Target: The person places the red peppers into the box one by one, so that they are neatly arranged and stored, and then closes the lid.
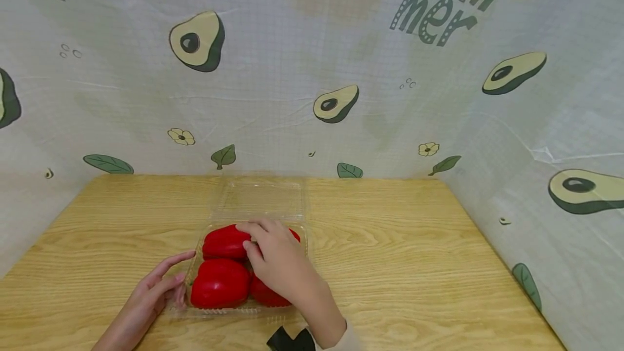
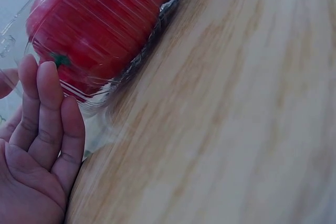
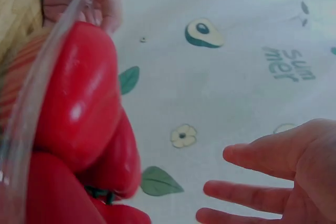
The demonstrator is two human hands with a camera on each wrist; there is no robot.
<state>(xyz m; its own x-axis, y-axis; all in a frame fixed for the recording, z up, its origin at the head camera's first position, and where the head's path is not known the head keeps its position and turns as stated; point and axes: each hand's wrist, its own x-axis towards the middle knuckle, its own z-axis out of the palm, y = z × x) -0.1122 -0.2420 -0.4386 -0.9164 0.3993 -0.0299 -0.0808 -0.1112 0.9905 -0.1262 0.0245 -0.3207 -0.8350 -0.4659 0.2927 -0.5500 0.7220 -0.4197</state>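
Head view: shiny red peppers
Box: clear
Left hand: straightened, touching box's left side
Right hand: loosely spread over peppers

In the head view, the right hand mostly hides the back-right pepper; the bottom edge crops a black object.

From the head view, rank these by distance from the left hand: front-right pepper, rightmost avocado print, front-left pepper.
1. Front-left pepper: just right of the left hand.
2. Front-right pepper: beside it, farther right.
3. Rightmost avocado print: far right edge.
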